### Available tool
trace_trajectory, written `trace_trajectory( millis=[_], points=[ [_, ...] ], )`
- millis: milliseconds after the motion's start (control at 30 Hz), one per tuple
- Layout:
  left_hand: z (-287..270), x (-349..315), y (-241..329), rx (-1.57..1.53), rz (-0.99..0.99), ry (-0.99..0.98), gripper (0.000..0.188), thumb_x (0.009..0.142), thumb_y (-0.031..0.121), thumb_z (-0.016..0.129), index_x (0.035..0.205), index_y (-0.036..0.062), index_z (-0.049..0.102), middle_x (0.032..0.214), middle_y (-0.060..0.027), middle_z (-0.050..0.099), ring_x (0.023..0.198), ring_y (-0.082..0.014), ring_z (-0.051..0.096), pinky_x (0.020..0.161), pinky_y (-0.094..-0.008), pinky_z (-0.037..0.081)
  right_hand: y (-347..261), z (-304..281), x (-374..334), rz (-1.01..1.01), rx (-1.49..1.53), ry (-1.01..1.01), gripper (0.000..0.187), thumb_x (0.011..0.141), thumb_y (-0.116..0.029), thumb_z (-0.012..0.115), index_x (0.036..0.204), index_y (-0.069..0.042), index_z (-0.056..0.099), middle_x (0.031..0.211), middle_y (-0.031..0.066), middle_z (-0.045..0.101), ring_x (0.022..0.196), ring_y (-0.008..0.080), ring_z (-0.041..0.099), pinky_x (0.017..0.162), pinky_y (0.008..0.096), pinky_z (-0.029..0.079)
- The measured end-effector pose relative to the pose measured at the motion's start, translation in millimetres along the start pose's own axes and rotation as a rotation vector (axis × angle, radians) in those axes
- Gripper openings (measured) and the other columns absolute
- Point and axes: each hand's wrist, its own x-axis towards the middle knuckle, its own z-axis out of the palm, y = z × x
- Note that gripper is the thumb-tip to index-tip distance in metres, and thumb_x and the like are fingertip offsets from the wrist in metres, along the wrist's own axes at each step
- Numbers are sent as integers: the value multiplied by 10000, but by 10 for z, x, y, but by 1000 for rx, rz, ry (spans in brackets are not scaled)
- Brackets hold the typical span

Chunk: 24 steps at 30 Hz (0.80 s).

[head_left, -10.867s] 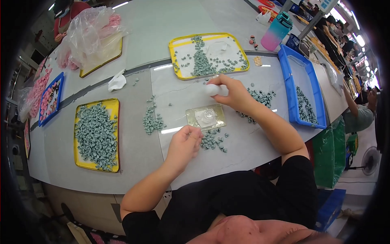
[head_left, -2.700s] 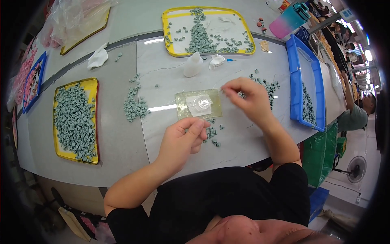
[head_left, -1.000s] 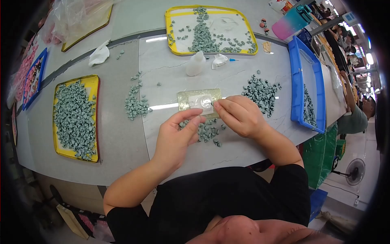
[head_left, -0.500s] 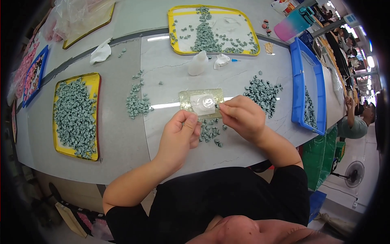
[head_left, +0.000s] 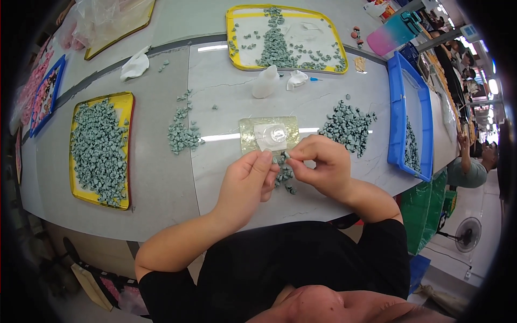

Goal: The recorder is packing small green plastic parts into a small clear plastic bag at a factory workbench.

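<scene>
My left hand (head_left: 245, 183) is closed, with a small grey-green piece (head_left: 275, 160) at its thumb and fingertips. Facing it, my right hand (head_left: 326, 164) pinches another small grey-green piece (head_left: 286, 154), dark on one side. The two pieces are very close; whether they touch I cannot tell. Just beyond my fingertips lies a yellowish translucent sheet (head_left: 247, 141) bearing a white square and a clear round dish (head_left: 277, 134). Below the hands is a loose group of similar pieces (head_left: 291, 189), partly hidden by my fingers. A larger, darker pile (head_left: 350, 128) sits beside my right hand.
A yellow tray (head_left: 125, 116) full of pieces stands left, near a small pile (head_left: 183, 137). A second yellow tray (head_left: 232, 51) lies at the back, behind a white bottle (head_left: 266, 83) and crumpled tissue (head_left: 297, 80). A blue bin (head_left: 397, 113) stands right, below a tumbler (head_left: 389, 35).
My right hand has moved left and slightly nearer to me, from beside the dish to my left fingertips. My left hand has shifted slightly right, and the two hands now meet.
</scene>
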Motion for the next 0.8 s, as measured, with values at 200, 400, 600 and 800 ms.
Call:
trace_trajectory(
  millis=[200, 400, 600, 800],
  points=[
    [-8, -12, -1, 0, -19, -30, 296, 949, 292, 427, 834, 28, 498, 637, 17, 424, 498, -53, 327, 441, -199, 277, -19, 56, 14, -318, -184, 20, 216, 624, 86, 677, 821, 23, 614, 763, 108, 600, 597, 198, 563, 504, 279, 446],
    [16, -46, -30, 6, 26, -29, 267, 952, 285, 421, 831, 52, 471, 630, 12, 422, 505, -55, 323, 440, -200, 265, -66, 63, 23, -420, -277, -39, 248, 609, 86, 688, 843, 63, 609, 765, 129, 591, 620, 227, 563, 527, 300, 463],
    [7, -79, -30, 90, 120, -46, 256, 954, 272, 422, 830, 53, 466, 634, 15, 433, 517, -45, 337, 448, -190, 273, -15, 153, 11, -470, -220, 70, 244, 611, 43, 688, 840, 56, 605, 761, 127, 591, 625, 232, 572, 522, 300, 457],
    [38, -127, 4, 153, 142, -58, 238, 962, 254, 399, 873, 43, 465, 664, 4, 428, 530, -52, 322, 454, -194, 267, -10, 128, -19, -332, -104, 72, 272, 629, 107, 690, 877, 28, 614, 816, 121, 608, 650, 207, 585, 552, 271, 474]
  ],
)
